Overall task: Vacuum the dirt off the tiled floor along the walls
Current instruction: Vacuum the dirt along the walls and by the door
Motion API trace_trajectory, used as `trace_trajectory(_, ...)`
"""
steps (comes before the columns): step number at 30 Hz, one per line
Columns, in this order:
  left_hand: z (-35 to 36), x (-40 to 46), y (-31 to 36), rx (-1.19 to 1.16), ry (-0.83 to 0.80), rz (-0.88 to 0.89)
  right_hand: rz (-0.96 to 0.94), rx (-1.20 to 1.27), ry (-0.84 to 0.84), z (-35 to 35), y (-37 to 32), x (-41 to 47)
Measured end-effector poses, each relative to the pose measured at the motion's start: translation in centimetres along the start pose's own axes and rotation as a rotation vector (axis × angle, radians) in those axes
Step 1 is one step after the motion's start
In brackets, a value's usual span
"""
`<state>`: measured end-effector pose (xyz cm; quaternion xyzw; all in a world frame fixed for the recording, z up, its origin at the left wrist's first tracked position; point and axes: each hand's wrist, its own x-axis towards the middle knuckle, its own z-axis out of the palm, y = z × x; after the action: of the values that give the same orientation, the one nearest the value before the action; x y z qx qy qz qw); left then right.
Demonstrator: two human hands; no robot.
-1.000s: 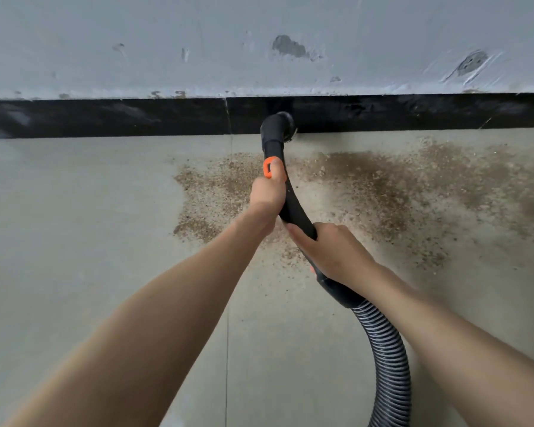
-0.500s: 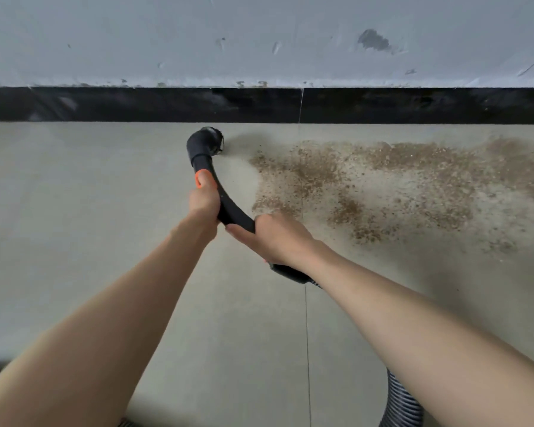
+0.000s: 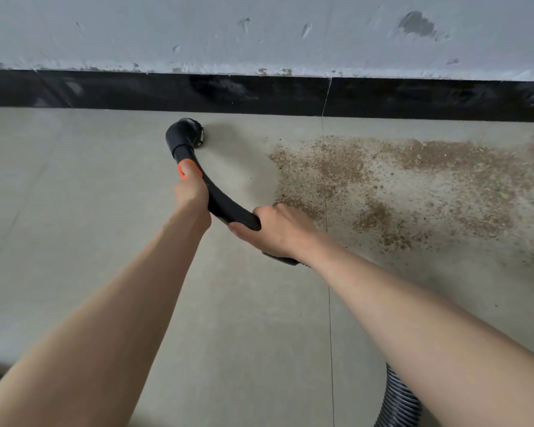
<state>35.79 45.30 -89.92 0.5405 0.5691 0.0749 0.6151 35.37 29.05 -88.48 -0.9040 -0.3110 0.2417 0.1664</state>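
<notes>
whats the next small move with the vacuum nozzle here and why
Probably sweep the nozzle rightward along the baseboard into the dirt. It sits on bare tile left of the patch, while both the left hand and right hand grip the tube.

This looked like a bare, unfinished room indoors. A scuffed, chipped white wall [image 3: 259, 32] met a black skirting [image 3: 136, 90] above large grey floor tiles [image 3: 74, 211].

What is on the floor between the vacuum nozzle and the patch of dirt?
In the head view, only bare grey tile lies between the vacuum nozzle and the dirt, with the nozzle's faint shadow.
</notes>
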Motion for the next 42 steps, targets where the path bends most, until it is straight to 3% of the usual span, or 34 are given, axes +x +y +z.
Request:
trace_trajectory(10, 2.2, 0.5, 0.9, -0.055, -0.123, 0.016, 0.041, 0.042, 0.037, -0.2, 1.2, 1.0)
trace_trajectory(17, 2.9, -1.7, -1.7, 0.021, -0.118, 0.029, 0.062, 0.081, 0.043, 1.1, 3.3, -2.5)
trace_trajectory(42, 12.4, -11.6, -4.4, 0.106, -0.390, 0.030, 0.324, 0.139, 0.117, -3.2, 11.0, -11.9)
